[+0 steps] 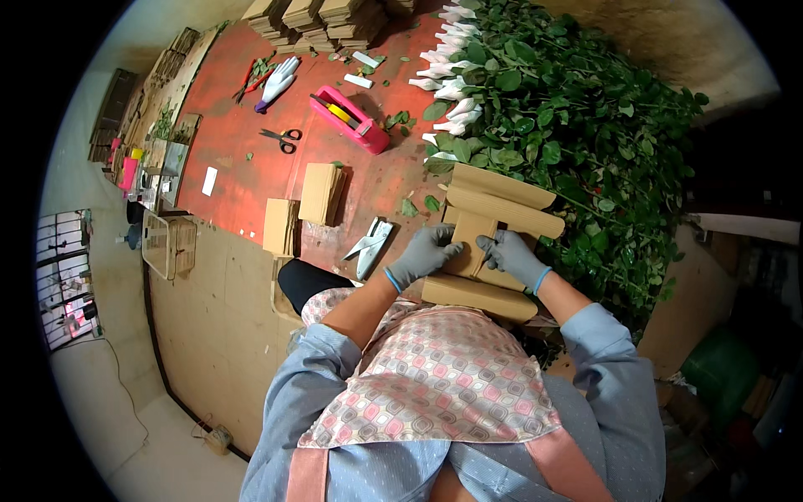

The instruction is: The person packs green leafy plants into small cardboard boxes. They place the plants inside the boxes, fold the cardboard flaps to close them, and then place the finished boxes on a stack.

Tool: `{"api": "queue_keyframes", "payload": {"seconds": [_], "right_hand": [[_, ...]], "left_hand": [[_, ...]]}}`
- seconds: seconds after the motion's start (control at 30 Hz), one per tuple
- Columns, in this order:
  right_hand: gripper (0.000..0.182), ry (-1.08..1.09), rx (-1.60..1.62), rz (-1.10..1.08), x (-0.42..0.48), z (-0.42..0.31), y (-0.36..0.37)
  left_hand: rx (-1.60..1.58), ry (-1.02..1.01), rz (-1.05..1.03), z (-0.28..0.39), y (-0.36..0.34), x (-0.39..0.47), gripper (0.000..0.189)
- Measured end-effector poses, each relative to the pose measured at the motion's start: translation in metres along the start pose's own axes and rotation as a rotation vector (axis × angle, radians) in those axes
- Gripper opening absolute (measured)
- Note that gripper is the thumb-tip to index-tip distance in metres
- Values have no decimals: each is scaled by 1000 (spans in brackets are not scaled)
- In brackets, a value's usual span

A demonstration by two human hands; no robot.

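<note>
My left hand (pixel 428 251), in a grey glove, rests its fingers and thumb on the left edge of a folded cardboard piece (pixel 473 235). My right hand (pixel 511 256), gloved too, has its fingers curled at the right side of that cardboard; whether something small is pinched there I cannot tell. Corrugated cardboard sheets with bent flaps (pixel 502 188) lie beneath and around both hands at the table's front edge. A metal plier stapler (pixel 374 248) lies left of my left hand. Two small stacks of cut cardboard (pixel 320 193) (pixel 280 226) stand further left.
Leafy stems (pixel 583 125) with white-wrapped heads (pixel 461 88) fill the right side. Beyond the stacks are black scissors (pixel 282 139), a pink tape dispenser (pixel 351 119), a white glove (pixel 278 81), red-handled pruning shears (pixel 254 81) and piled cardboard (pixel 326 22) on the red table (pixel 232 150).
</note>
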State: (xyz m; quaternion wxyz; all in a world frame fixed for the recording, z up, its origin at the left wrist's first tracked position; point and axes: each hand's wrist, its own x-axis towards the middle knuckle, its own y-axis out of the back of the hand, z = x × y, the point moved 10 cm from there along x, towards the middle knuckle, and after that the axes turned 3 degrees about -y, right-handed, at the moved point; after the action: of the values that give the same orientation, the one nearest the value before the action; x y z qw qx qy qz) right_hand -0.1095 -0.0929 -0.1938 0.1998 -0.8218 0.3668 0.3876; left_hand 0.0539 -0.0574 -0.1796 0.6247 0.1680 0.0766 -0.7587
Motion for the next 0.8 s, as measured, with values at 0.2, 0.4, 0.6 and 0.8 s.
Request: {"api": "queue_keyframes", "payload": {"seconds": [0.2, 0.4, 0.6, 0.8], "right_hand": [[40, 8, -219, 189, 14, -1, 8], [55, 170, -765, 386, 23, -16, 18], [56, 233, -838, 372, 22, -30, 14], [54, -18, -792, 63, 25, -21, 7]], "left_hand": [[-104, 23, 275, -14, 15, -12, 39], [613, -63, -489, 93, -30, -35, 55], [948, -43, -618, 67, -65, -36, 70], [987, -24, -590, 54, -63, -37, 73]]}}
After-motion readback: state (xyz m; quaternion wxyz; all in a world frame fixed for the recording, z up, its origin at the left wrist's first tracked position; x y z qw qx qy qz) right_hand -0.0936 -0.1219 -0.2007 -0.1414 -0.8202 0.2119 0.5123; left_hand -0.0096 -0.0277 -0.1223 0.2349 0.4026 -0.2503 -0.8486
